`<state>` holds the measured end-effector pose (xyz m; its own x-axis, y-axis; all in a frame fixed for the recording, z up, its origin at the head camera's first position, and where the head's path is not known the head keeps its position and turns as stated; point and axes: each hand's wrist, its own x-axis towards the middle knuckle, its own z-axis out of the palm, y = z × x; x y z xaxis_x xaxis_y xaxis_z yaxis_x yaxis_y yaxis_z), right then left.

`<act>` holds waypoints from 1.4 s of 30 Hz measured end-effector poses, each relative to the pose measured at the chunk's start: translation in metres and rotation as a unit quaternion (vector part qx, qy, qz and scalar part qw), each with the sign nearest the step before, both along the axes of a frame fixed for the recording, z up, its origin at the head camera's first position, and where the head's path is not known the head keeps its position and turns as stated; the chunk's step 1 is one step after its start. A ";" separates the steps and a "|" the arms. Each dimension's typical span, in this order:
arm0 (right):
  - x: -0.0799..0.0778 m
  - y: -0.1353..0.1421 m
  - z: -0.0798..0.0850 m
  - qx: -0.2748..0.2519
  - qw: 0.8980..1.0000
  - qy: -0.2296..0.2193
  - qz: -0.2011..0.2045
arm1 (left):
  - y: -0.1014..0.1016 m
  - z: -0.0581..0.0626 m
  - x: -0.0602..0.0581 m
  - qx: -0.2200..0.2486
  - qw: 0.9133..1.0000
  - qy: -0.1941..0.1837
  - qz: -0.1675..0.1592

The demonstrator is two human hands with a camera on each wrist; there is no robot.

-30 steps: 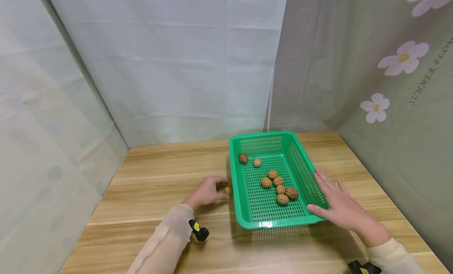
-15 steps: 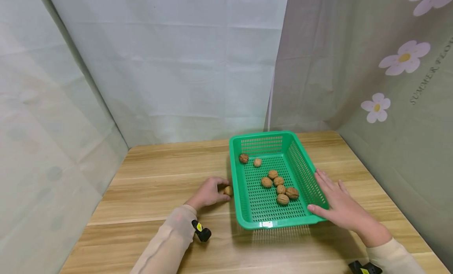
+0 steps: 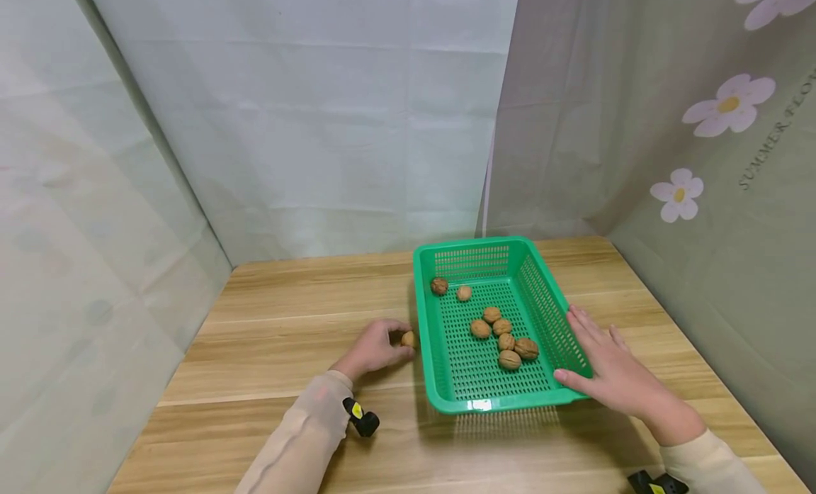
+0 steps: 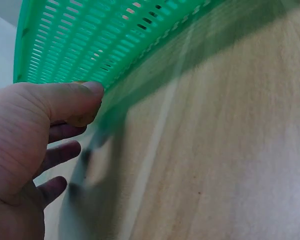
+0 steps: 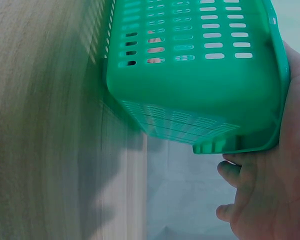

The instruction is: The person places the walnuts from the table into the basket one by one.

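Note:
Just left of the green basket point(image 3: 481, 403), my left hand point(image 3: 375, 349) pinches a walnut point(image 3: 408, 339) between thumb and fingers, low over the table. In the left wrist view the thumb point(image 4: 72, 100) covers most of this walnut point(image 4: 82, 120), right by the basket's perforated wall. My right hand point(image 3: 605, 363) rests on the right rim of the basket, fingers straight along it and thumb near the front corner. The right wrist view has its palm point(image 5: 275, 190) against the rim. Inside the basket lie several walnuts point(image 3: 480, 329), mostly grouped right of the middle.
A wood-grain table point(image 3: 274, 338) carries the basket. Pale cloth point(image 3: 319, 139) hangs behind it and at the left, and a flowered cloth point(image 3: 720, 253) hangs along the right side. Black wrist cameras point(image 3: 361, 417) sit on both sleeves.
The walnut at my left fingers has shifted slightly left, away from the basket wall and deeper between the fingertips. My right hand and the basket have stayed in place.

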<state>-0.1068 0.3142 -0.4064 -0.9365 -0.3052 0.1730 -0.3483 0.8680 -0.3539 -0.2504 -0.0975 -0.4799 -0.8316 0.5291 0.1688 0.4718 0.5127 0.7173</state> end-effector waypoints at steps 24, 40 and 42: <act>0.001 0.000 0.000 -0.010 1.000 0.000 0.002 | 0.006 0.086 -0.005 0.028 0.996 0.050 0.072; 0.001 0.000 -0.001 -0.013 1.000 0.001 0.001 | 0.059 0.141 -0.029 0.021 0.995 0.093 0.004; 0.001 0.000 -0.001 -0.013 1.000 0.000 0.002 | 0.069 0.145 -0.031 0.026 0.997 0.079 0.001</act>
